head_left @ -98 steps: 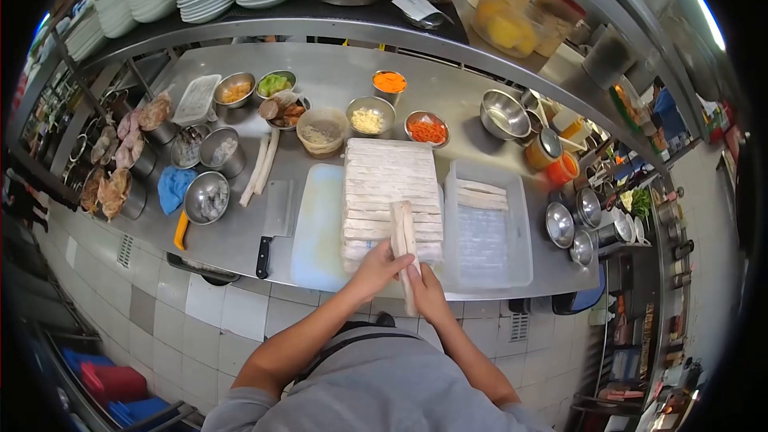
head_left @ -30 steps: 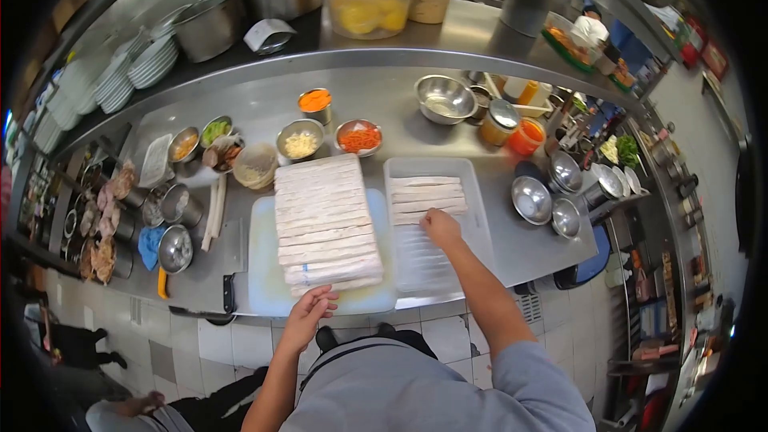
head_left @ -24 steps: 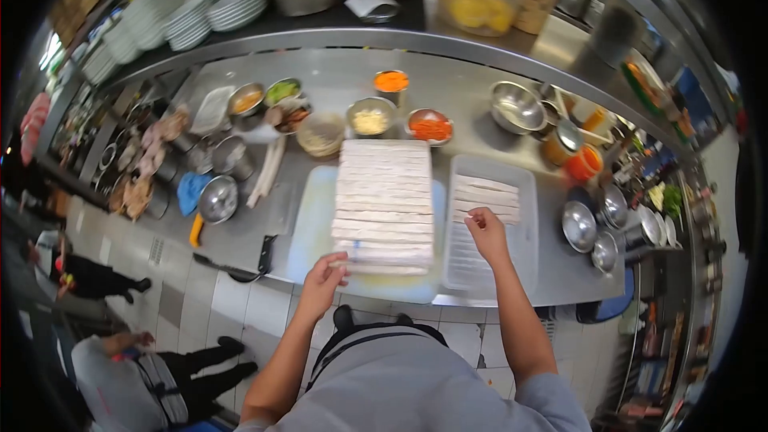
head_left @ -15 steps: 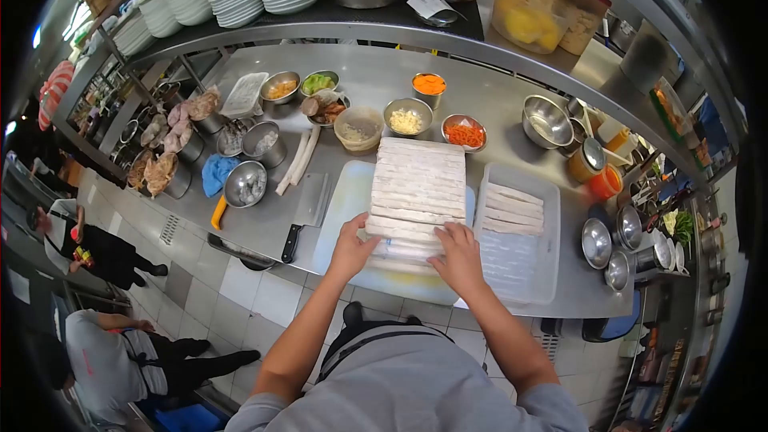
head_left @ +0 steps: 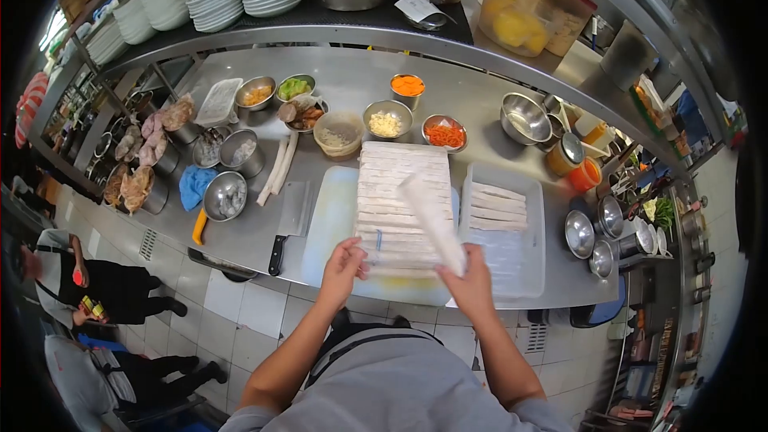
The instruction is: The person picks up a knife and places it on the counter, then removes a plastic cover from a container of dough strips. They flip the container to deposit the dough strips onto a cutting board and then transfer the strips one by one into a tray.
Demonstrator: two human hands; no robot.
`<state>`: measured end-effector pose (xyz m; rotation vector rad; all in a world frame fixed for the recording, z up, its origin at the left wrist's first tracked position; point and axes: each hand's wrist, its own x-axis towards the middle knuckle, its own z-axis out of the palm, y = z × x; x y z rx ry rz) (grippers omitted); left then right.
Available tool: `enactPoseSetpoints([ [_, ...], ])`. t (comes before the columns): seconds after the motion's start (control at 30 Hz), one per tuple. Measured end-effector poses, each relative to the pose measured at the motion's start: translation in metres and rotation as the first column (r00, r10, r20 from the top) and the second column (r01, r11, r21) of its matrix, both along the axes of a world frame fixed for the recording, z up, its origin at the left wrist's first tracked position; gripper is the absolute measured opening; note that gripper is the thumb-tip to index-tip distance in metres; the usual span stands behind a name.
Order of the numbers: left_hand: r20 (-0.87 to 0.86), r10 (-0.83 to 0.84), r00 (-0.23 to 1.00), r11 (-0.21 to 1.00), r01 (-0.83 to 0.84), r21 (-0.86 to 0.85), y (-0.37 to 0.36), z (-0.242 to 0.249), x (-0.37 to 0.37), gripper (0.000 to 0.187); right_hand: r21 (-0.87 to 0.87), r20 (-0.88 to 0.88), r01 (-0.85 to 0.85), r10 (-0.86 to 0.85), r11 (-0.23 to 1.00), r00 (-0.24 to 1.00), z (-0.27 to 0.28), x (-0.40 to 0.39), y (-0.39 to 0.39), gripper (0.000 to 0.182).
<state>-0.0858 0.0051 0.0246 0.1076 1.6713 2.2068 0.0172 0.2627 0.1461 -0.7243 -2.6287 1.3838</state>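
My right hand (head_left: 470, 284) grips one end of a long, pale, dusted roll (head_left: 434, 228), tilted up and blurred by motion above the others. Beneath it, a block of similar white rolls (head_left: 392, 184) lies side by side on the cutting board (head_left: 326, 208). A small blue strip (head_left: 379, 240) shows among the nearer rolls. My left hand (head_left: 342, 268) is at the near left edge of the block, fingers loosely curled and apart, nothing visible in them. To the right, a clear plastic tub (head_left: 534, 272) has several more rolls (head_left: 498, 208) at its far end.
A cleaver (head_left: 293, 212) lies left of the board. Bowls of shredded carrot (head_left: 445, 134), chopped pale food (head_left: 389, 123) and prawn-like pieces (head_left: 226, 196) stand on the steel counter (head_left: 336, 72). A shelf (head_left: 264, 38) with plates spans the back. Two people (head_left: 100, 272) are at left.
My right hand has lifted one roll off the near part of the block and swung it upright at a slant. My left hand has come slightly back from the rolls. The view has shifted slightly.
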Motion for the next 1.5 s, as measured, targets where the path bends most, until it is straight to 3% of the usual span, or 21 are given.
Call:
enactPoseSetpoints([
  [0.07, 0.058, -0.086, 0.995, 0.996, 0.087, -0.003, 0.005, -0.009, 0.003, 0.041, 0.04, -0.532, 0.048, -0.02, 0.998, 0.846, 0.004, 0.007, 0.01, 0.062],
  [0.1, 0.105, -0.174, 0.979, 0.984, 0.175, -0.007, 0.008, -0.012, 0.003, 0.042, 0.044, -0.527, 0.048, -0.018, 0.998, 0.85, 0.021, 0.011, 0.006, 0.062],
  [0.17, 0.078, -0.19, 0.979, 0.982, 0.19, 0.007, 0.02, -0.005, 0.0, 0.043, -0.241, -0.817, -0.043, -0.178, 0.97, 0.549, 0.066, 0.014, -0.001, 0.064],
  [0.27, -0.031, -0.13, 0.991, 0.991, 0.132, 0.038, 0.038, -0.004, -0.006, 0.043, 0.019, -0.908, -0.105, 0.061, 0.994, 0.414, 0.062, 0.0, -0.005, 0.067],
  [0.3, -0.109, -0.057, 0.992, 0.996, 0.064, 0.062, 0.041, -0.004, -0.011, 0.044, 0.286, -0.657, 0.046, 0.161, 0.957, 0.736, 0.035, 0.01, 0.003, 0.059],
  [0.33, -0.116, -0.06, 0.991, 0.996, 0.068, 0.065, 0.041, 0.001, -0.015, 0.044, 0.315, -0.385, 0.064, 0.066, 0.947, 0.92, 0.012, 0.001, -0.007, 0.057],
  [0.37, -0.031, -0.1, 0.994, 0.995, 0.101, 0.024, 0.039, 0.008, -0.016, 0.047, 0.343, -0.068, 0.071, -0.051, 0.936, 0.996, -0.011, -0.006, -0.018, 0.056],
  [0.43, 0.056, -0.142, 0.988, 0.99, 0.142, -0.013, 0.038, 0.016, -0.012, 0.05, 0.297, 0.465, -0.31, 0.147, 0.903, 0.873, -0.048, -0.011, -0.009, 0.058],
  [0.5, 0.198, -0.356, 0.913, 0.913, 0.385, -0.138, 0.046, 0.022, -0.01, 0.056, 0.304, 0.414, -0.27, 0.129, 0.913, 0.901, -0.053, -0.014, -0.007, 0.055],
  [0.53, 0.203, -0.357, 0.912, 0.911, 0.388, -0.138, 0.05, 0.021, -0.006, 0.056, 0.292, 0.375, -0.228, 0.108, 0.929, 0.921, -0.055, -0.01, -0.012, 0.052],
  [0.6, 0.337, -0.417, 0.844, 0.899, 0.438, 0.013, 0.065, 0.021, -0.001, 0.054, 0.271, 0.338, -0.214, 0.116, 0.938, 0.934, -0.076, -0.013, -0.021, 0.051],
  [0.7, 0.259, -0.273, 0.926, 0.958, 0.286, -0.011, 0.092, -0.002, 0.008, 0.05, 0.231, 0.263, -0.172, 0.108, 0.958, 0.959, -0.082, -0.022, -0.032, 0.051],
  [0.87, 0.049, -0.269, 0.962, 0.957, 0.273, -0.098, 0.086, -0.018, -0.004, 0.039, 0.158, 0.247, -0.173, 0.131, 0.972, 0.96, -0.051, -0.011, -0.018, 0.054],
  [0.93, 0.171, -0.293, 0.941, 0.953, 0.302, -0.029, 0.071, 0.006, 0.0, 0.038, 0.257, 0.268, -0.33, 0.261, 0.909, 0.927, -0.042, 0.009, -0.005, 0.054],
  [1.0, 0.206, -0.342, 0.917, 0.937, 0.348, 0.006, 0.061, 0.023, 0.005, 0.038, 0.305, 0.275, -0.295, 0.213, 0.906, 0.938, -0.038, 0.028, 0.004, 0.057],
  [1.1, 0.201, -0.409, 0.89, 0.912, 0.408, 0.048, 0.076, 0.039, 0.024, 0.038, 0.202, 0.071, -0.343, 0.336, 0.917, 0.939, -0.043, 0.048, 0.019, 0.053],
  [1.2, 0.117, -0.528, 0.841, 0.849, 0.526, 0.052, 0.091, 0.055, 0.029, 0.041, 0.024, 0.168, -0.272, 0.264, 0.962, 0.95, -0.033, 0.058, 0.06, 0.053],
  [1.27, -0.019, -0.643, 0.765, 0.762, 0.643, 0.079, 0.098, 0.069, 0.031, 0.043, 0.194, 0.081, -0.189, 0.176, 0.963, 0.981, -0.034, 0.068, 0.115, 0.052],
  [1.33, -0.038, -0.666, 0.745, 0.743, 0.667, 0.053, 0.093, 0.063, 0.03, 0.043, 0.239, 0.211, -0.145, 0.094, 0.96, 0.973, -0.014, 0.072, 0.174, 0.052],
  [1.4, 0.031, -0.639, 0.768, 0.767, 0.64, -0.039, 0.088, 0.052, 0.03, 0.037, 0.396, 0.408, -0.289, 0.115, 0.872, 0.906, -0.028, 0.072, 0.229, 0.052],
  [1.5, 0.069, -0.619, 0.782, 0.779, 0.623, -0.074, 0.084, 0.036, 0.033, 0.035, 0.395, 0.528, -0.509, 0.265, 0.765, 0.807, -0.052, 0.052, 0.259, 0.053],
])
